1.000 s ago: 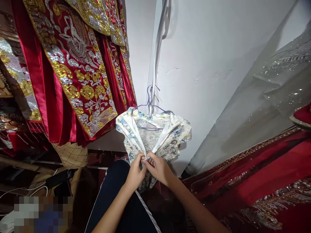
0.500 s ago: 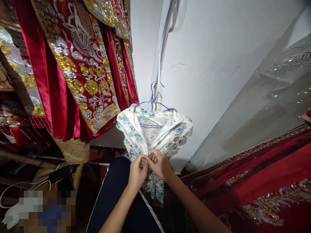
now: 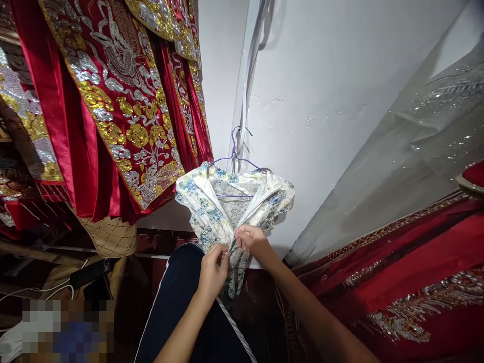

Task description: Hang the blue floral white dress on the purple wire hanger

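Note:
A white floral blouse (image 3: pixel 206 204) with blue and yellow flowers hangs on a purple wire hanger (image 3: pixel 234 151) against the wall. Its front opening forms a deep V in the middle. My left hand (image 3: pixel 214 267) pinches the front edge of the blouse at the bottom of the V. Slightly higher and to the right, my right hand (image 3: pixel 251 239) grips the other front edge between thumb and fingers. Any fastener at the fingertips is too small to make out. Below the hands the lower part of the blouse hangs down, gathered and narrow.
Red embroidered garments (image 3: pixel 139 116) with gold and silver sequins hang at the left. A clear plastic cover (image 3: pixel 363 171) drapes at the right above red beaded fabric (image 3: pixel 408 262). A dark-trousered leg (image 3: pixel 170 297) is below the hands. A white cable (image 3: pixel 64 287) lies at lower left.
My right hand has moved up and right, away from my left hand, still gripping the blouse edge. The blouse's lower part has swung and bunched up. The view has shifted slightly.

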Available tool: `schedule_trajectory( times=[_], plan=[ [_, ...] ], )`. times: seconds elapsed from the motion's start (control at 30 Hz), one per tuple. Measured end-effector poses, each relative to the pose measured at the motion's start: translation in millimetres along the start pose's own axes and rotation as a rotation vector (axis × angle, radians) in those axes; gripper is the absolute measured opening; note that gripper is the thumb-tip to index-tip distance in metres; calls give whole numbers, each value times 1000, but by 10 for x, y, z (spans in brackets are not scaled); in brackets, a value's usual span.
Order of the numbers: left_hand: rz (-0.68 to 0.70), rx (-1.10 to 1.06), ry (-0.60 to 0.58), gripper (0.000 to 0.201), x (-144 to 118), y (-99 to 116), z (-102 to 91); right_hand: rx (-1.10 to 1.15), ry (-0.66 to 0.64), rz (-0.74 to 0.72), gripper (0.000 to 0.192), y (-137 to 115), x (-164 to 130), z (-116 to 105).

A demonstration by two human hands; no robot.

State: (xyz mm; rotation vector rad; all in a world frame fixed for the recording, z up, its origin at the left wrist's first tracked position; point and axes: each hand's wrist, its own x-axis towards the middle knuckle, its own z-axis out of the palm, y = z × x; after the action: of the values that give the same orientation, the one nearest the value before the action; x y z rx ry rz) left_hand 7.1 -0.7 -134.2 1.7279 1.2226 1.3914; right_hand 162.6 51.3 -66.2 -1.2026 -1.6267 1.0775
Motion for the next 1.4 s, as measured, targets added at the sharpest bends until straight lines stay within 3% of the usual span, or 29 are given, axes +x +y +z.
schedule_trajectory(
  times=[0.1,0.27,0.43,0.53,0.67,0.77,0.87,1.0,1.07,1.13,1.2,1.27,1.4],
  plan=[
    [30,9,-25,16,-16,34,75,215,70,82,35,-299,243,-192],
    [80,62,-98,16,-35,55,171,384,148,4,27,-915,722,-513],
    [104,158,-204,13,129,112,14,509,188,-66,24,-1217,893,-553],
    [166,140,-199,8,470,427,-223,515,166,-139,26,-1258,724,-419],
    [383,83,59,40,1139,1078,-532,482,169,-220,25,-1332,491,-251],
    [570,242,50,22,1528,1426,-642,432,183,-281,24,-1317,500,-180],
    [637,328,89,19,1688,1542,-740,443,227,-267,26,-1066,587,-100],
    [487,53,471,21,1750,1296,-1090,441,297,-103,31,-539,534,57],
    [314,-226,620,25,1749,989,-1280,438,283,-67,32,-378,425,127],
    [74,-473,657,29,1670,612,-1356,438,250,-66,32,-329,309,176],
    [-92,-426,574,34,1485,251,-1290,445,224,-70,31,-345,217,203],
    [-114,-350,503,32,1235,-20,-1144,441,195,-58,30,-347,157,200],
    [-128,-166,179,24,876,-204,-966,219,-16,44,33,-149,91,72]
  ],
)
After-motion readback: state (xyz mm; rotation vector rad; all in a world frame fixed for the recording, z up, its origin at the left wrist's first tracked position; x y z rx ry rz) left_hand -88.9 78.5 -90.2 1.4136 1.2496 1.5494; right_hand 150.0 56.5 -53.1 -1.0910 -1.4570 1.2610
